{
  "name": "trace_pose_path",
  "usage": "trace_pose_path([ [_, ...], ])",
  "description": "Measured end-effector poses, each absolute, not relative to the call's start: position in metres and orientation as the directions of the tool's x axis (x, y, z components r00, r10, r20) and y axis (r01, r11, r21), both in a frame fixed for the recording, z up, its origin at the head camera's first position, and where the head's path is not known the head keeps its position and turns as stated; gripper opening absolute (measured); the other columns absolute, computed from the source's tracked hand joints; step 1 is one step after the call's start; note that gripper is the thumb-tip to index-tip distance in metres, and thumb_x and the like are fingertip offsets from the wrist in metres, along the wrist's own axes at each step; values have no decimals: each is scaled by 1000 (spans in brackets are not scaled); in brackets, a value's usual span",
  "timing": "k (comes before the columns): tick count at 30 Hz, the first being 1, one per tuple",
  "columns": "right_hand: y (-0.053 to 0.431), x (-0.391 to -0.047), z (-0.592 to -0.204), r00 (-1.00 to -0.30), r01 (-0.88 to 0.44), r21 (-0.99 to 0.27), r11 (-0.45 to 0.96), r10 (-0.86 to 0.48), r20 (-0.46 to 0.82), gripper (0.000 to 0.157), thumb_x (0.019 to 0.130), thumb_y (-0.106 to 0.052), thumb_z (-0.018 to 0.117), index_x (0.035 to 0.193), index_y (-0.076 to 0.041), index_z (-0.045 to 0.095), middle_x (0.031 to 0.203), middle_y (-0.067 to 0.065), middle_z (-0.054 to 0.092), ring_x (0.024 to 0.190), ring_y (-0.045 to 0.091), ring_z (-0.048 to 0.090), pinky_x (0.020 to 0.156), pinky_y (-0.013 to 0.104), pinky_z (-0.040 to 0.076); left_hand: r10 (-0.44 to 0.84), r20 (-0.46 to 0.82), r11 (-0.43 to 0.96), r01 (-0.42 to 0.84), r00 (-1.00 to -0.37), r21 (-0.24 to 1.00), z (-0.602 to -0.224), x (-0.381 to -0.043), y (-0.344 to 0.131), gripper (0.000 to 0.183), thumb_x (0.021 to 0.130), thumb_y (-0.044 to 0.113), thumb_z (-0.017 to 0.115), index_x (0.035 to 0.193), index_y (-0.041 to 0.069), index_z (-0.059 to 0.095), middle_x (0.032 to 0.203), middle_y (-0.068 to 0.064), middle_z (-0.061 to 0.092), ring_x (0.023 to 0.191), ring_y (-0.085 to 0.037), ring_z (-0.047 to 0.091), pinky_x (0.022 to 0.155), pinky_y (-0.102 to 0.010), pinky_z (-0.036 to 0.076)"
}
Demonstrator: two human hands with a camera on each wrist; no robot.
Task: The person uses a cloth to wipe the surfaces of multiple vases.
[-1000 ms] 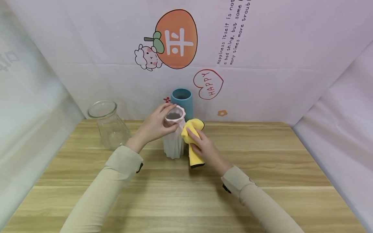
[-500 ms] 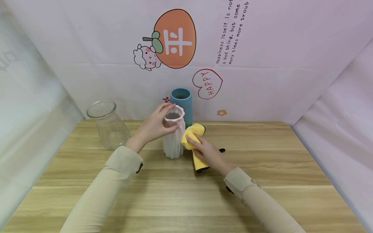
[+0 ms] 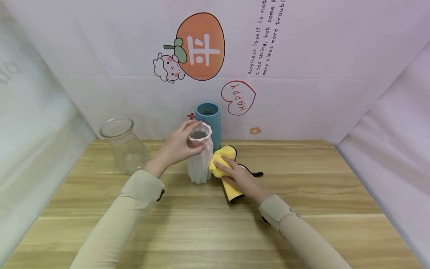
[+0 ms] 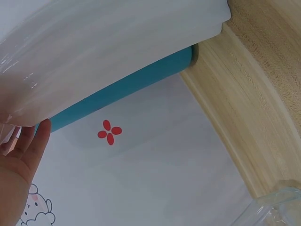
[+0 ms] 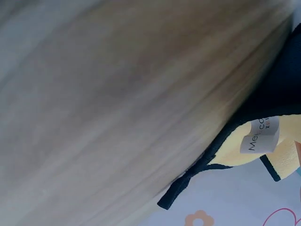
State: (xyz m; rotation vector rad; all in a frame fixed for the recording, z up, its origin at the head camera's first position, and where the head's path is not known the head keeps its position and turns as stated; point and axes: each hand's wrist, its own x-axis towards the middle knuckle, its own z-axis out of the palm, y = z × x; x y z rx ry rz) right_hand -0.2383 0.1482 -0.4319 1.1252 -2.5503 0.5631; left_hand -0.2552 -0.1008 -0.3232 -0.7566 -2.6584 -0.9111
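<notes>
A white ribbed vase (image 3: 200,164) with a scalloped rim stands upright on the wooden table. My left hand (image 3: 178,146) grips it near the rim, thumb in front and fingers at the far side. In the left wrist view the fingertips (image 4: 43,129) touch the glossy white vase (image 4: 113,61). My right hand (image 3: 242,178) holds a bunched yellow cloth (image 3: 223,162) with black edging against the vase's right side. The right wrist view shows the cloth's white label (image 5: 261,136) and dark border; the fingers are out of sight there.
Behind the white vase a blue vase (image 3: 216,129) stands by the back wall, partly hidden. A clear glass vase (image 3: 129,149) is on the left, close to my left forearm. White printed sheets (image 3: 302,104) line the back and sides of the wooden table (image 3: 201,235).
My right hand has slid the yellow cloth down the vase's right side, toward its lower half, and slightly right. A black-edged corner now shows beyond the hand. My left hand keeps its hold.
</notes>
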Motion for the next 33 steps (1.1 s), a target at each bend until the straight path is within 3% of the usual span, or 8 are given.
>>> trace_pose_path([
  [8, 151, -240, -435, -623, -774, -201, 601, -664, 413, 53, 86, -7, 68, 135, -19, 53, 140, 18, 48, 76, 26, 69, 70, 34, 57, 391, 355, 674, 526, -849, 518, -324, -255, -101, 73, 82, 32, 73, 145, 12, 40, 145, -10, 40, 123, -30, 51, 98, -46, 50],
  [15, 151, -240, -432, -683, -727, -168, 665, -677, 274, 49, 89, -8, 65, 134, -24, 56, 140, 13, 50, 79, 23, 67, 67, 31, 55, 380, 317, 686, 495, -869, 533, -323, -255, -101, 74, 83, 37, 71, 146, 14, 39, 147, -9, 38, 126, -31, 49, 100, -50, 47],
  [21, 147, -238, -430, -712, -701, -85, 708, -687, 145, 45, 92, -6, 58, 132, -26, 58, 141, 14, 50, 93, 26, 68, 73, 35, 56, 365, 279, 705, 460, -888, 540, -319, -255, -99, 74, 84, 41, 69, 146, 17, 38, 149, -10, 36, 129, -32, 47, 101, -52, 46],
  [25, 150, -239, -431, -707, -703, -99, 705, -674, 215, 46, 90, -7, 62, 131, -26, 59, 139, 12, 52, 82, 22, 67, 68, 30, 54, 361, 283, 716, 459, -888, 526, -319, -255, -98, 72, 85, 41, 69, 146, 17, 39, 149, -11, 37, 127, -32, 48, 99, -50, 48],
  [28, 152, -241, -429, -713, -695, -182, 696, -634, 298, 47, 89, -6, 63, 132, -23, 58, 140, 14, 51, 74, 21, 65, 66, 30, 54, 352, 297, 723, 459, -888, 516, -319, -253, -98, 71, 85, 40, 69, 145, 16, 41, 146, -13, 37, 116, -31, 57, 93, -46, 52],
  [33, 151, -247, -413, -734, -676, -397, 621, -521, 435, 46, 89, -3, 63, 133, -15, 58, 137, 21, 51, 103, 35, 65, 84, 43, 56, 346, 339, 711, 480, -875, 513, -319, -252, -98, 68, 84, 35, 71, 143, 13, 45, 139, -15, 41, 101, -28, 62, 86, -40, 56],
])
